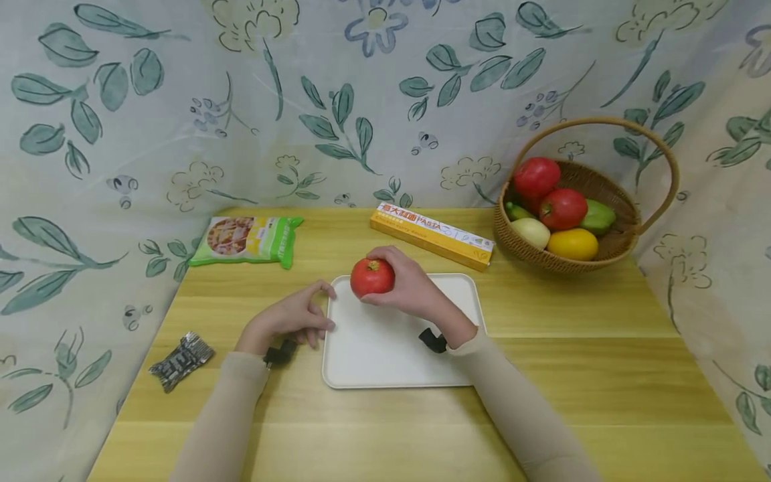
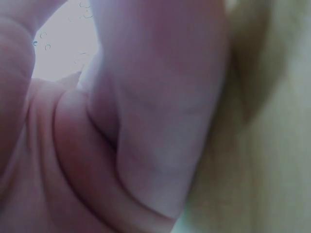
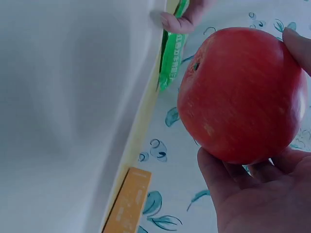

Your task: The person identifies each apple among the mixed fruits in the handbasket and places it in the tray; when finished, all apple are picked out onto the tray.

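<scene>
My right hand (image 1: 406, 284) grips a red apple (image 1: 372, 276) above the upper left part of a white tray (image 1: 385, 361). In the right wrist view the apple (image 3: 240, 94) sits between the thumb and the fingers (image 3: 214, 174), its stem hollow facing left. At the tray's left rim is my left hand (image 1: 289, 318), with curved fingers and two fingertips touching the edge. One fingertip (image 3: 171, 22) overlaps the rim in the right wrist view. The left wrist view holds mostly the blurred, bent fingers (image 2: 160, 111) close up, with no object visible between them.
A wicker basket (image 1: 626, 248) of fruit and vegetables stands at the back right. Behind the tray lies a yellow pasta box (image 1: 430, 234). A green food packet (image 1: 249, 239) lies back left, a dark silver packet (image 1: 181, 360) front left. Patterned cloth borders the wooden table (image 1: 578, 375).
</scene>
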`<action>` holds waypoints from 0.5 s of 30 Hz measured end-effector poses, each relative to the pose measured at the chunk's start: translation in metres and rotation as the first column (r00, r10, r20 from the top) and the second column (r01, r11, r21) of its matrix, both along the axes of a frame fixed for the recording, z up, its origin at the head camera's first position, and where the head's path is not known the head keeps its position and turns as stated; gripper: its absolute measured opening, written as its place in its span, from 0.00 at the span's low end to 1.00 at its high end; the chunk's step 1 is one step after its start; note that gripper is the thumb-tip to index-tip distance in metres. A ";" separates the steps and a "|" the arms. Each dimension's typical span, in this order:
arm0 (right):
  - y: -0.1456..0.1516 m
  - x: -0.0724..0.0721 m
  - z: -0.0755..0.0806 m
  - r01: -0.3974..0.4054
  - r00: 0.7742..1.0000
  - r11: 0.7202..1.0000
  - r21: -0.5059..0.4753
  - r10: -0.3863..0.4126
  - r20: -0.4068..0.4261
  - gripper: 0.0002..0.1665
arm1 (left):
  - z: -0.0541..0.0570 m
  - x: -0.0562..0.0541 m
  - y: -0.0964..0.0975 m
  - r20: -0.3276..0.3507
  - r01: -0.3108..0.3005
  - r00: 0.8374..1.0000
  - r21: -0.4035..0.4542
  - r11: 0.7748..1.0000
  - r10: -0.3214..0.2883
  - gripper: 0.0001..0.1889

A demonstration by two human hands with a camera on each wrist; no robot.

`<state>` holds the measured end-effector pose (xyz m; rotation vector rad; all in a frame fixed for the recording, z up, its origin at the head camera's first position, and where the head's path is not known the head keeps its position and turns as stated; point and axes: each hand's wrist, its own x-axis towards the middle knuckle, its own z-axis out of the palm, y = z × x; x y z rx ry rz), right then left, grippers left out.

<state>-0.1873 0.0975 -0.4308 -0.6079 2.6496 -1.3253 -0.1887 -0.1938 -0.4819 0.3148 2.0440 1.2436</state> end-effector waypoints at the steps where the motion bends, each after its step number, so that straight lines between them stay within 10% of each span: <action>1: -0.004 -0.001 -0.004 -0.013 1.000 1.000 -0.001 0.013 0.008 0.42 | 0.000 0.000 0.000 -0.001 0.002 1.000 -0.001 1.000 -0.002 0.34; 15: -0.029 -0.003 -0.035 -0.075 0.996 0.997 -0.015 0.075 0.053 0.42 | 0.000 0.000 0.000 -0.002 0.001 1.000 -0.008 1.000 -0.001 0.33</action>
